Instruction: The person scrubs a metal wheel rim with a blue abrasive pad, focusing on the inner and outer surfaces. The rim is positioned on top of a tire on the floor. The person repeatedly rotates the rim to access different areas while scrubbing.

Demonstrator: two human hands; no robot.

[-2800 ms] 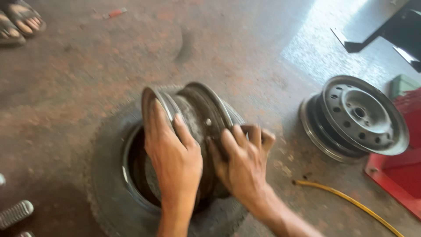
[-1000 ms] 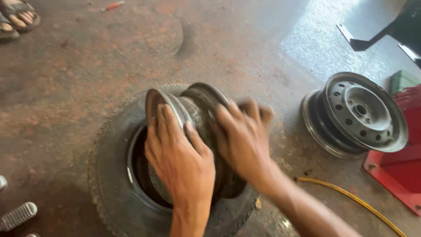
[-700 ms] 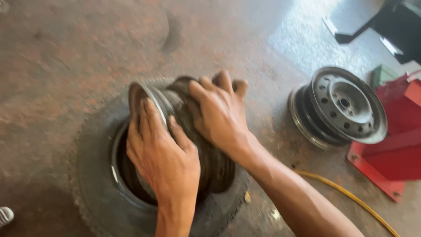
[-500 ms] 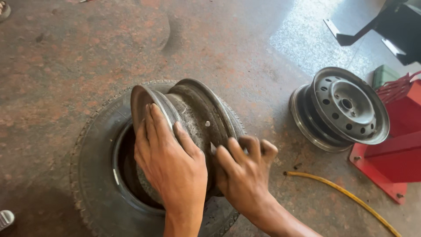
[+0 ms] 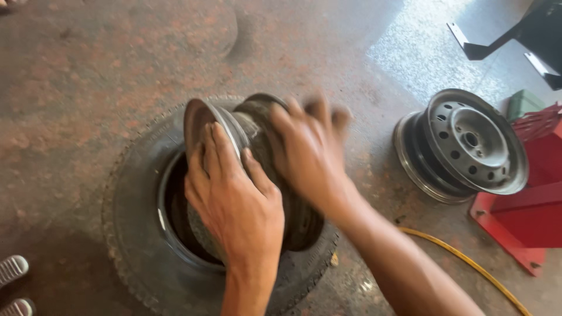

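A worn black tyre (image 5: 137, 234) lies flat on the concrete floor. A dark steel wheel rim (image 5: 202, 120) stands tilted on edge in its centre hole, partly sunk into the tyre. My left hand (image 5: 234, 199) lies spread over the rim's near flange and barrel, fingers pointing up. My right hand (image 5: 310, 149), blurred with motion, presses on the rim's far side, fingers spread over its top edge. The rim's lower part is hidden by my hands and the tyre.
A second grey steel rim (image 5: 465, 146) leans at the right against a red metal stand (image 5: 527, 210). A yellow hose (image 5: 468, 263) runs along the floor at lower right. A black machine frame (image 5: 515, 35) is at top right. Sandal toes (image 5: 14, 275) show at lower left.
My right hand has moved from the rim's lower right side up onto its top far side. The left hand stays on the near flange. The view has shifted slightly.
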